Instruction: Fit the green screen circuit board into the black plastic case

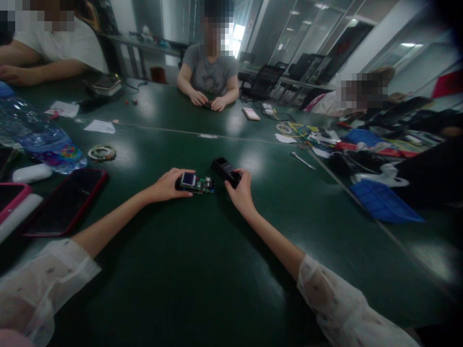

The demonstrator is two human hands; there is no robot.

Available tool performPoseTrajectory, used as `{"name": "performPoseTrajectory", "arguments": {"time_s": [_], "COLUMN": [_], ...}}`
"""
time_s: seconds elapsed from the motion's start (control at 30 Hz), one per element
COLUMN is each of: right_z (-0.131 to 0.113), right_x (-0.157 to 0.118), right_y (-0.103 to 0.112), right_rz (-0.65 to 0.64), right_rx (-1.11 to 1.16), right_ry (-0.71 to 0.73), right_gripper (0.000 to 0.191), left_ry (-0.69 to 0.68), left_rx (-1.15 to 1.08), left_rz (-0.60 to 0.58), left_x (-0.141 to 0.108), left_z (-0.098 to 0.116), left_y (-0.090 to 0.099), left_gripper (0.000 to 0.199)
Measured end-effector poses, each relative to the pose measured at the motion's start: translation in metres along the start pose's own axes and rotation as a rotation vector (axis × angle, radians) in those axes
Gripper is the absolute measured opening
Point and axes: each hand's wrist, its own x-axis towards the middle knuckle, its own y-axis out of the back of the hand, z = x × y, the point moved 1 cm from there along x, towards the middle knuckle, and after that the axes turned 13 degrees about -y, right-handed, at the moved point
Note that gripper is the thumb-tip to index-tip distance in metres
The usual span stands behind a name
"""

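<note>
A small circuit board (206, 185) with one screen (188, 179) sits above or on a dark green table (181, 274), in front of the wearer; whether it touches the surface, I cannot tell. Its long axis runs left to right. The left hand (171, 184) grips its left end, thumb on the near edge, fingers on the far one. Just right of the board and slightly beyond it is one black case (223, 167), slanting from far left to near right. The right hand (241, 190) pinches the case's near end. A narrow gap parts the two; the board's free right end faces the case, and the right hand is the nearer to that end.

Farther out, on the left: one coil (102, 153), one bottle (47, 140), one red-edged phone (68, 202) and one pink-edged phone (12, 200). On the right: one wrench (303, 161) and, nearest the wearer, one blue tray (385, 201). Across the table, one pale phone (251, 113). Three other people sit around; the middle one, in a grey shirt (211, 72), has both hands together.
</note>
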Motion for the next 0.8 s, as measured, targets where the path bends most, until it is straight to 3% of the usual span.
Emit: {"name": "performPoseTrajectory", "arguments": {"time_s": [0.8], "right_z": [-0.0019], "right_x": [-0.0009], "right_y": [0.0012], "right_rz": [-0.020], "right_rx": [-0.025], "right_ry": [-0.015], "right_gripper": [0.039], "left_ry": [0.024], "left_rx": [0.000], "left_rz": [-0.024], "left_x": [0.0002], "left_z": [0.0045], "left_y": [0.0011], "left_gripper": [0.077]}}
